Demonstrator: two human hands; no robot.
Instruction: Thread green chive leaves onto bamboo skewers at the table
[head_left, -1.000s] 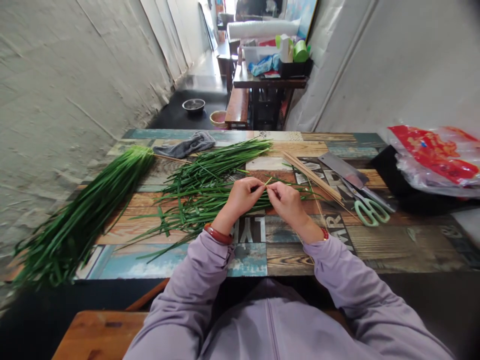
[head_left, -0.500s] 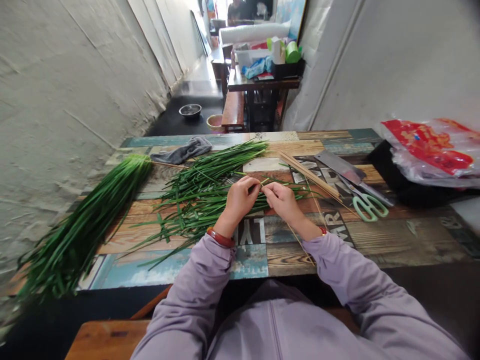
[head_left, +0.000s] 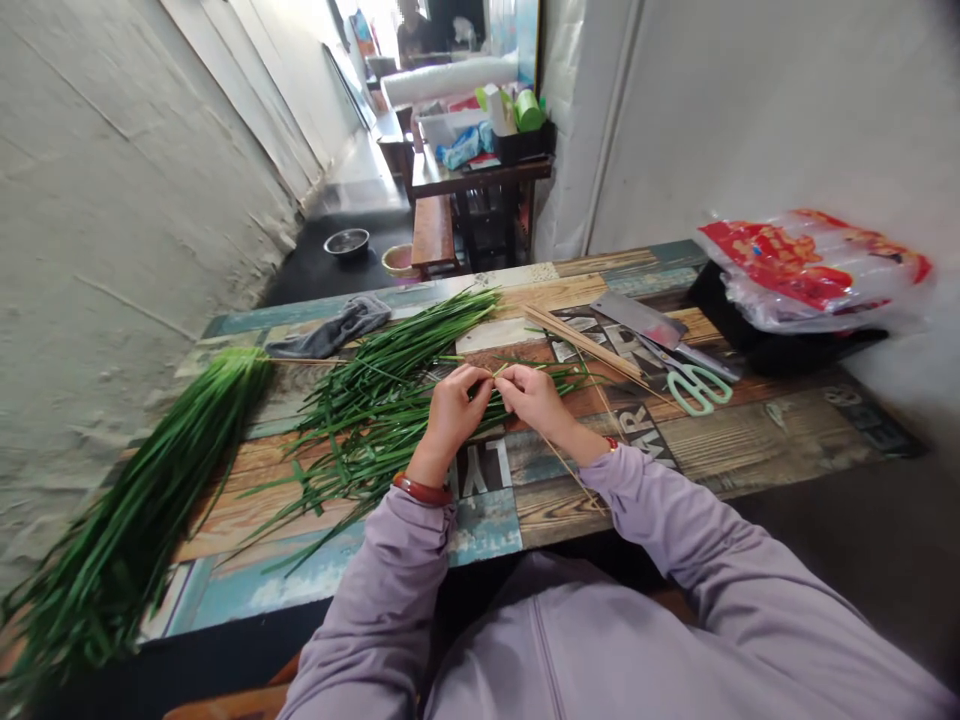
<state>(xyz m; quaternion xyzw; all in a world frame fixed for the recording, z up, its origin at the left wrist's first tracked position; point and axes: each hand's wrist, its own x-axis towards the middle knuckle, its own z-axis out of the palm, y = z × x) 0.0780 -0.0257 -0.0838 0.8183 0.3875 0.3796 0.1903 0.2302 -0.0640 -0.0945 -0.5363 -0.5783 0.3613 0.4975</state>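
Note:
My left hand [head_left: 456,408] and my right hand [head_left: 536,398] meet over the table, fingertips pinched around a thin pale green chive stalk [head_left: 499,372]. Beneath and beside them spreads a loose layer of garlic chives [head_left: 367,440], with a thicker pile of chives [head_left: 405,340] behind. Thin bamboo skewers [head_left: 574,468] stick out from under my right hand; whether it grips one is hidden. More bamboo skewers [head_left: 589,343] lie in a bundle beyond that hand. A large bunch of chives [head_left: 142,500], pale ends away from me, rests at the left.
Right of the skewers lie a cleaver [head_left: 637,318] and green-handled scissors [head_left: 699,388]. A red-and-clear plastic bag [head_left: 817,265] sits on something black at the far right. A grey cloth [head_left: 337,325] lies at the back left. Beyond the table are a metal bowl [head_left: 346,243] and a bench [head_left: 433,232].
The view has turned, so the scene sits further left and slightly tilted. My fingers stay pinched together at nearly the same spot over the chives.

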